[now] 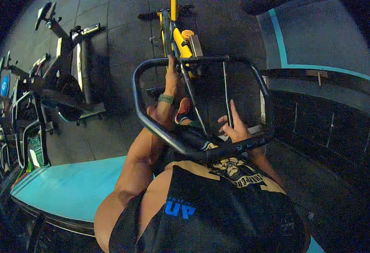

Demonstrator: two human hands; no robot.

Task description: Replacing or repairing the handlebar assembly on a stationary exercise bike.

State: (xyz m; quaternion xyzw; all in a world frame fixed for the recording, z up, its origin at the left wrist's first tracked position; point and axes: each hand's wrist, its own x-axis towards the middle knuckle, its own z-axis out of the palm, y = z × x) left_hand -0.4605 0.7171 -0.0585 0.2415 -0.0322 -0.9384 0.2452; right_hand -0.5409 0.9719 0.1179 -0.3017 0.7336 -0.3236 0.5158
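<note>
A black tubular loop frame with bent corners spans the space in front of my torso. Two thin rods run inside it, a left rod and a right rod. My left hand, below a green wristband, reaches to the loop's far bar with fingers straight and flat; whether it presses on the bar is unclear. Inside the loop, my right hand is beside the right rod's lower end, index finger stretched out and the other fingers apart. An orange shoe shows beneath the loop.
Beyond the loop stands a yellow-framed machine. Dark exercise machines line the left side. A turquoise padded surface lies at the lower left. On the right, a dark platform with a turquoise stripe rises above the black floor.
</note>
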